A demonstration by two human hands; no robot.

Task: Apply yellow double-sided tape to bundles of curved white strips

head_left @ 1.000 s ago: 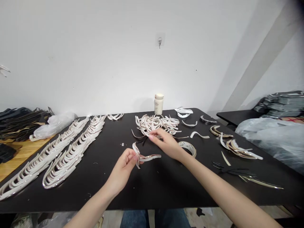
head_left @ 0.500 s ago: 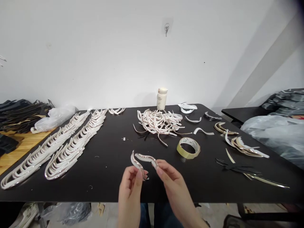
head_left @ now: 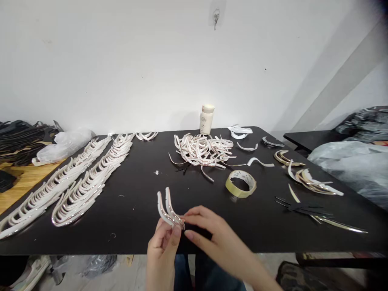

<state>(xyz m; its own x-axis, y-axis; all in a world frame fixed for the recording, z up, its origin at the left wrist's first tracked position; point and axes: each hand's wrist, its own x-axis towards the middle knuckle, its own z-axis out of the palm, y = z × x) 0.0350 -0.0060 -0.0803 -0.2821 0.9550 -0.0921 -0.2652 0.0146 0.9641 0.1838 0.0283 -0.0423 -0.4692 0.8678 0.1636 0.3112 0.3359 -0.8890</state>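
Note:
My left hand (head_left: 165, 242) pinches two curved, shiny strips (head_left: 169, 210) with white backing side by side near the table's front edge; their free ends point up. My right hand (head_left: 212, 232) is just to the right, thumb and fingers apart, its fingertips near the strips' lower ends. A tangled pile of similar strips (head_left: 204, 150) lies farther back. Two long overlapping rows of curved strips, the outer row (head_left: 57, 182) and the inner row (head_left: 93, 178), run along the left side. A yellow tape roll (head_left: 241, 184) lies right of centre.
A cream bottle (head_left: 206, 120) stands behind the pile on the black table (head_left: 136, 238). Gold strips (head_left: 315, 184) and black strips (head_left: 303, 208) lie at the right. Plastic bags (head_left: 65, 145) and dark stacks flank the table.
The strip that my right hand held now sits beside the other in my left hand. My right hand has opened and turned leftward. The view has shifted slightly.

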